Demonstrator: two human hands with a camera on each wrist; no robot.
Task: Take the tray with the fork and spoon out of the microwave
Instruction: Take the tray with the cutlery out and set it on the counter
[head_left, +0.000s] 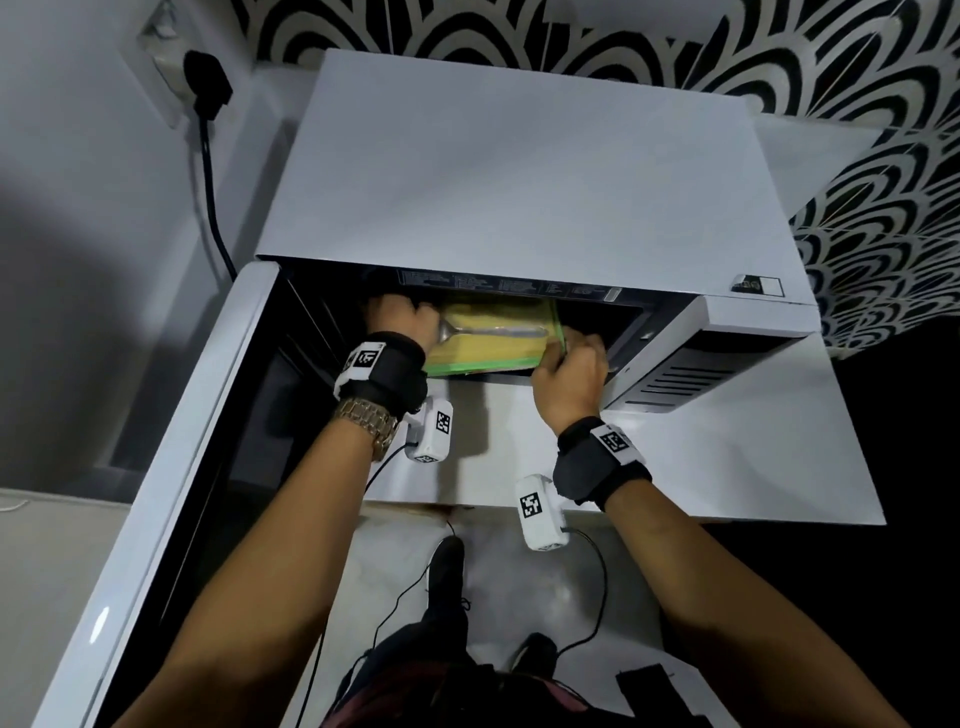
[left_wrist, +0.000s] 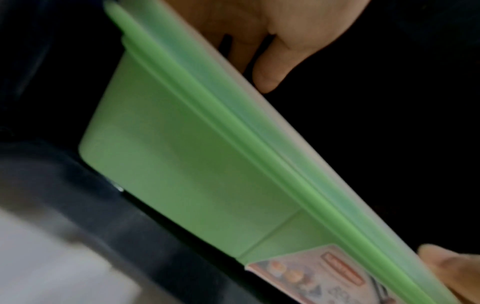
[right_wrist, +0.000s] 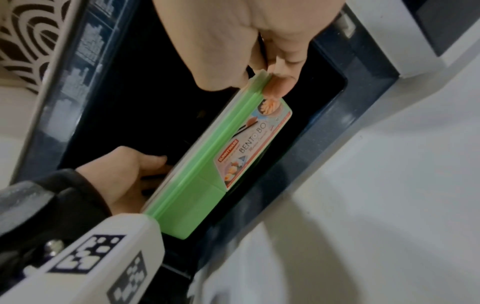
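A green tray (head_left: 483, 358) with a clear lid sits in the mouth of the open white microwave (head_left: 519, 182). Through the lid a metal spoon (head_left: 460, 331) shows on a yellow lining; I cannot make out the fork. My left hand (head_left: 415, 325) grips the tray's left end, and my right hand (head_left: 569, 348) grips its right end. In the right wrist view the right hand (right_wrist: 275, 82) pinches a corner of the tray (right_wrist: 207, 185), which bears a bento box label, while the left hand (right_wrist: 135, 174) holds the far end. The left wrist view shows the tray's green wall (left_wrist: 194, 164) under the left hand (left_wrist: 267, 67).
The microwave door (head_left: 171, 467) stands swung open to the left, beside my left forearm. The microwave rests on a white counter (head_left: 727, 467) with bare surface in front of it. A black plug and cable (head_left: 208, 88) hang on the left wall. My feet (head_left: 447, 561) show on the floor below.
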